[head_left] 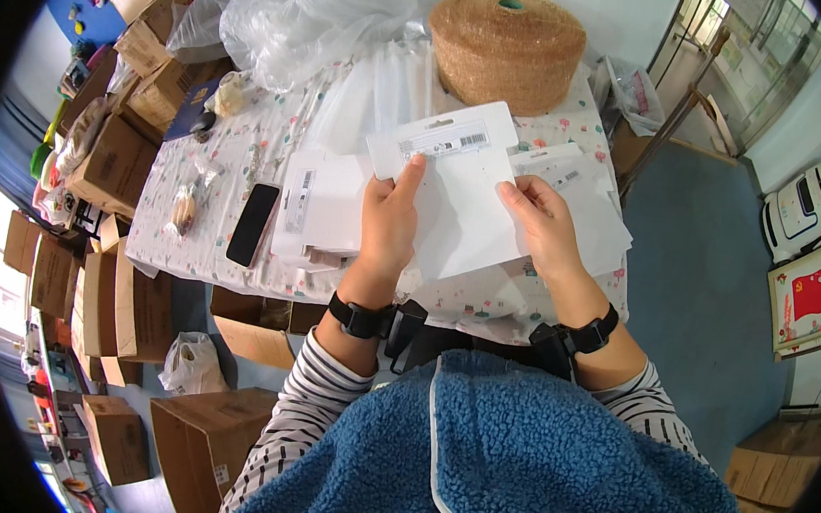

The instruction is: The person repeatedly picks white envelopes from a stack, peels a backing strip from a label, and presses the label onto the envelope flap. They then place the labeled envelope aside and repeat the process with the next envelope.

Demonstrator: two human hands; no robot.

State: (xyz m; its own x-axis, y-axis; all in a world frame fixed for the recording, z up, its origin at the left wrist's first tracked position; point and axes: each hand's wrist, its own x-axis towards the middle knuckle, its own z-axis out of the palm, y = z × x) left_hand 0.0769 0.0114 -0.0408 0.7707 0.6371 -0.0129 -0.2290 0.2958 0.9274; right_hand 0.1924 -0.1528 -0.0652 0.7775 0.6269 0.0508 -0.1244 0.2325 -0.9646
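Observation:
Between both hands I hold a white cardboard backing card (462, 217) with a hang slot and a barcode label on its upper part. My left hand (392, 218) grips its left side, thumb on top near the label. At the right edge, my right hand (546, 224) pinches it between thumb and fingers. A stack of similar white cards (326, 206) lies on the table to the left, beside my left hand. More white cards (602, 209) lie to the right, partly beneath my right hand.
A big brown roll (505, 57) stands at the table's back, beside clear plastic bags (303, 26). A black phone (253, 225) and a small bagged item (184, 208) rest on the patterned tablecloth (220, 160). Cardboard boxes (114, 166) crowd the left; a white machine (804, 212) is right.

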